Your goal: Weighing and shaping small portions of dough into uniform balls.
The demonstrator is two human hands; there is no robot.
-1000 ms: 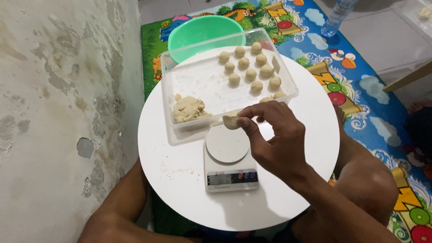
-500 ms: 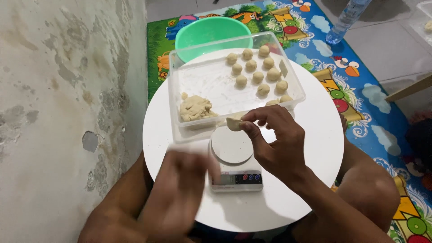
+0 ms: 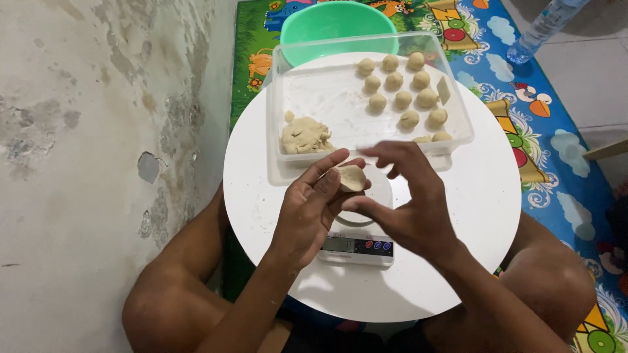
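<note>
Both hands are together over the small kitchen scale (image 3: 356, 246) on the round white table (image 3: 471, 216). The left hand (image 3: 311, 209) cups a little piece of dough (image 3: 352, 178), and the right hand (image 3: 409, 199) has its fingers spread just beside it. At 12 o'clock from the hands sits a clear tray (image 3: 451, 91). It has dough balls (image 3: 399, 82) at 1 o'clock and a dough lump (image 3: 304, 135) at 11 o'clock.

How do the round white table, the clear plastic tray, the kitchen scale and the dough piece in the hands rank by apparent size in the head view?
1. Round white table
2. Clear plastic tray
3. Kitchen scale, partly hidden by the hands
4. Dough piece
</note>
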